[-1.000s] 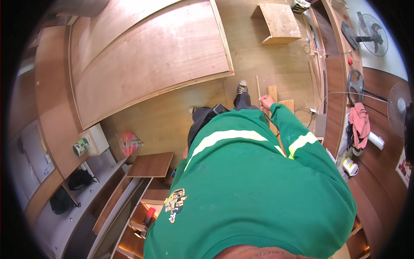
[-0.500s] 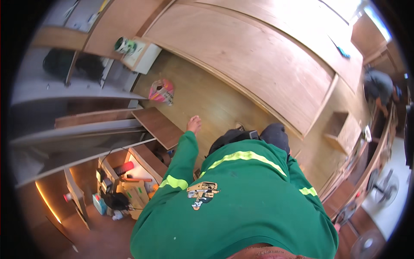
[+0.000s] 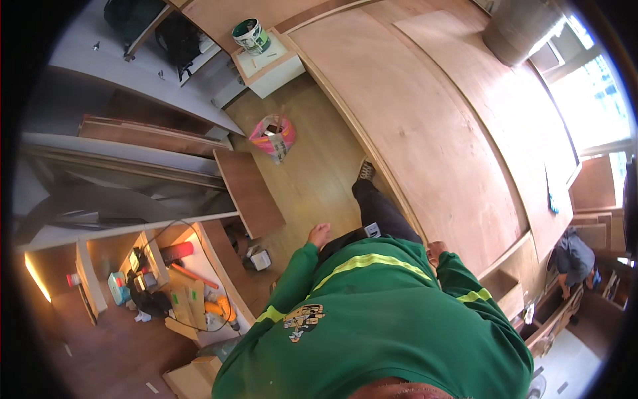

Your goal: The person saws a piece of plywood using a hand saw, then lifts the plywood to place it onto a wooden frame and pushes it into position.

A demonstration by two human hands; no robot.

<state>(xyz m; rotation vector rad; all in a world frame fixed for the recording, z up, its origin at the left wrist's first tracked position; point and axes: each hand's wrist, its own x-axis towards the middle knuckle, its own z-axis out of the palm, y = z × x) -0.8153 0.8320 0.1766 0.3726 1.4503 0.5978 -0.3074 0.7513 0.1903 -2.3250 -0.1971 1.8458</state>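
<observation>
Structurally, the head view presents a large plywood platform [image 3: 399, 120] with a smooth, pinkish-tan face and a pale, straight-cut edge strip, bowed by the lens. To its left we find a flat rectangular board [image 3: 247, 189] in darker brown, a crumpled pink-and-white plastic bag [image 3: 274, 138] and a round bucket [image 3: 251, 37] with green smears, set on a white box [image 3: 279, 74]. At lower left, an orange power tool [image 3: 221, 310] lies in a wooden compartment beneath a thin looped black cable.

We note these limits: the green shirt [image 3: 385, 306] covers most of the lower centre; the bag's dark contents cannot be identified; glare washes out the window [image 3: 595, 106]; a co-worker [image 3: 575, 256], bent over at far right, is partly blocked by furniture.

Position of parts relative to the 2 hands: the left hand [image 3: 320, 235] is half curled beside the hip, right of the brown board and apart from it. The right hand [image 3: 436, 251] is curled narrow at the platform's near edge; we cannot tell whether it touches that edge. We also cannot tell whether either hand grips anything.
</observation>
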